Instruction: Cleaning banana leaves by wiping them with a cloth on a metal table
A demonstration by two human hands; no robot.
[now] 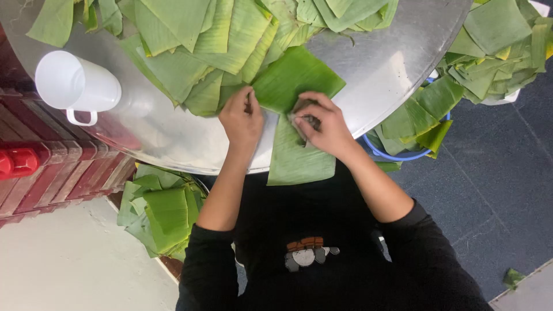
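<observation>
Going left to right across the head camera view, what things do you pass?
Red plastic object → white plastic jug → left hand → dark green banana leaf piece → right hand → blue-rimmed basin of leaves → heap of cut leaves at far right.

Bare metal on the round tray lies open to the right of the right hand. A heap of banana leaf pieces blocks the far side. Left of the left hand, a white plastic jug stands apart.
</observation>
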